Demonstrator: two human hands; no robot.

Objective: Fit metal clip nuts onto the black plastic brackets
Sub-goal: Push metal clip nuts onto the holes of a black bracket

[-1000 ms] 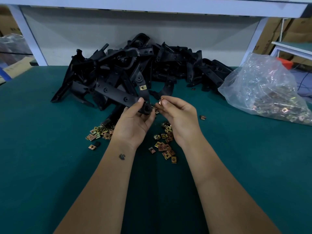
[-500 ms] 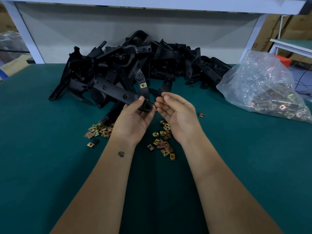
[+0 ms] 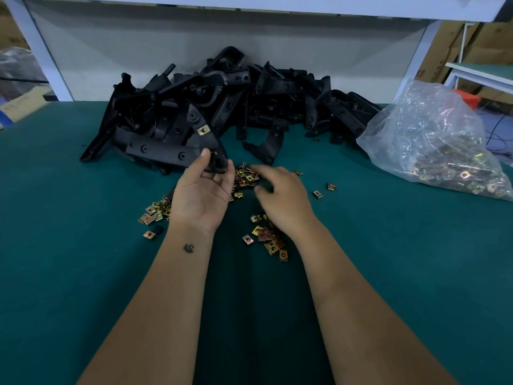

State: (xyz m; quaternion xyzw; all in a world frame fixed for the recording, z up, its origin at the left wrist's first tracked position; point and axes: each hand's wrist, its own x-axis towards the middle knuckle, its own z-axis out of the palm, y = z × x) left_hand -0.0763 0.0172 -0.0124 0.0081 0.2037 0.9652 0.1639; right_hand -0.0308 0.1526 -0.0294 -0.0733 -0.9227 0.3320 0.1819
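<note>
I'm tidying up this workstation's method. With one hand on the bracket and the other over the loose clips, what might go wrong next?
1. The right hand is blurred over crowded clip nuts; it may grab several or scatter them.
2. The left hand holds the bracket only by one end, so it may twist when a clip is pushed on.
3. The pile of brackets leans loosely and may slide onto the clips.

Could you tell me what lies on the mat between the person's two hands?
In the head view, loose clip nuts lie between the left hand and right hand.
</note>
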